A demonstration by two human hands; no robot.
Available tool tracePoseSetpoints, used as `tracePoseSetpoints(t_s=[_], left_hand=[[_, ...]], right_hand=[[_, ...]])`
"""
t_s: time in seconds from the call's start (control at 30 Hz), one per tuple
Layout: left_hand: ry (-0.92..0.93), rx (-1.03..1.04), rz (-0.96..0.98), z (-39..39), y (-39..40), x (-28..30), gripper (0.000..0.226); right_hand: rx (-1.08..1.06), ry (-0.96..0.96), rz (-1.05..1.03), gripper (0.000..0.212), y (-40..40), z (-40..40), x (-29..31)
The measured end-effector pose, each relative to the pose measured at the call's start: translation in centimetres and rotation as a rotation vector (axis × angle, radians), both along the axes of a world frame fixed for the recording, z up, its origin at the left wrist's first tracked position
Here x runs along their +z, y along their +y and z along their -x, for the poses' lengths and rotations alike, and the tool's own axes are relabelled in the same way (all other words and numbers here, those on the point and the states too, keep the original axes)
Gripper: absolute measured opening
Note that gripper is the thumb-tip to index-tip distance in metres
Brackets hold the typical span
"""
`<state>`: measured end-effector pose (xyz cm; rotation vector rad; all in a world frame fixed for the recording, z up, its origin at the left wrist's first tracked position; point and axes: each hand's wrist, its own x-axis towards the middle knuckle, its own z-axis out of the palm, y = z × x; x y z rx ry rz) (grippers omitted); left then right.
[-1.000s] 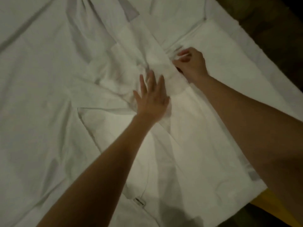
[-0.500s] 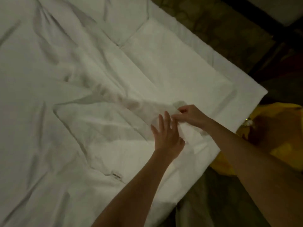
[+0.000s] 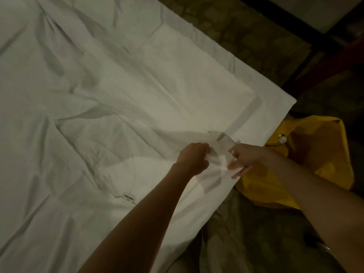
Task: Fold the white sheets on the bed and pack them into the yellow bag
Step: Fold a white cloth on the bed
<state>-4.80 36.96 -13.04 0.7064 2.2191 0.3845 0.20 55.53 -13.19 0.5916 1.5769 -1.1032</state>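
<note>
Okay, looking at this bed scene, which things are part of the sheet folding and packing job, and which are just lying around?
Part of the job:
- white sheet spread on the bed
- its edge, gripped by the left hand and held by the right hand
- yellow bag on the floor beside the bed

Just lying about:
- patterned floor
- dark furniture frame at top right

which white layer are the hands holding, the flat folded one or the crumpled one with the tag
The crumpled sheet with the sewn tag: both hands, left and right, pinch its corner.
</note>
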Motion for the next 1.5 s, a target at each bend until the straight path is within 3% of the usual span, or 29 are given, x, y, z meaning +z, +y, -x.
tracePoseSetpoints(t_s=[0.13, 0.2, 0.23, 0.3, 0.37, 0.43, 0.53, 0.63, 0.73, 0.83, 0.93, 1.1, 1.23, 1.33, 1.43, 1.5], left_hand=[[0.012, -0.015, -0.057, -0.4, -1.7, 0.1, 0.039], [0.038, 0.067, -0.109, -0.2, -3.2, 0.2, 0.039], [0.058, 0.113, -0.134, 0.0, -4.1, 0.3, 0.038], [0.110, 0.218, -0.175, 0.4, -6.2, 0.2, 0.036], [0.166, 0.328, -0.184, 0.7, -8.5, 0.1, 0.032], [0.168, 0.394, -0.153, 0.4, -10.5, 0.1, 0.027], [0.067, 0.374, -0.058, -1.1, -12.1, 0.4, 0.022], [0.020, 0.283, 0.070, -3.7, -11.7, 0.5, 0.029], [0.056, 0.214, 0.117, -6.3, -9.9, 0.0, 0.042], [0.078, 0.228, 0.089, -7.9, -7.7, -0.4, 0.047], [0.168, 0.295, 0.036, -8.0, -5.7, -0.5, 0.020], [0.387, 0.146, -0.182, -6.7, -2.5, 0.7, 0.012], [0.133, 0.074, -0.160, -7.3, 1.3, 0.9, 0.012], [0.013, 0.005, -0.056, -8.3, 3.3, -0.4, 0.025], [-0.162, -0.040, 0.075, -9.0, 3.0, -2.3, 0.041], [-0.269, 0.023, 0.082, -8.9, 1.9, -2.9, 0.039]], right_hand=[[0.177, 0.018, -0.171, 0.015, -0.5, 0.0, 0.2], [0.298, 0.201, -0.376, 0.024, -1.5, 0.5, -0.2], [0.276, 0.355, -0.482, 0.030, -2.3, 0.8, -0.2], [0.024, 0.630, -0.613, 0.029, -4.4, 1.4, 0.8], [-0.140, 0.763, -0.603, 0.024, -7.0, 1.6, 1.4], [-0.047, 0.667, -0.469, 0.020, -9.7, 1.2, 0.7], [0.227, 0.459, -0.367, 0.049, -12.8, -0.2, -0.7], [0.168, 0.489, -0.299, 0.070, -14.4, -1.6, -1.3], [-0.100, 0.483, -0.230, 0.056, -14.3, -2.7, -1.5], [-0.277, 0.492, -0.155, 0.013, -13.2, -3.7, -0.9], [-0.353, 0.524, -0.158, 0.029, -11.4, -4.0, -0.5], [-0.496, 0.577, -0.184, 0.012, -7.3, -4.2, 0.3], [-0.624, 0.545, -0.312, 0.038, -3.6, -6.0, -0.5], [-0.633, 0.503, -0.343, 0.017, -2.3, -7.5, -1.5], [-0.560, 0.385, -0.389, 0.016, -2.2, -7.9, -3.1], [-0.461, 0.362, -0.495, 0.018, -2.3, -7.1, -3.4]])
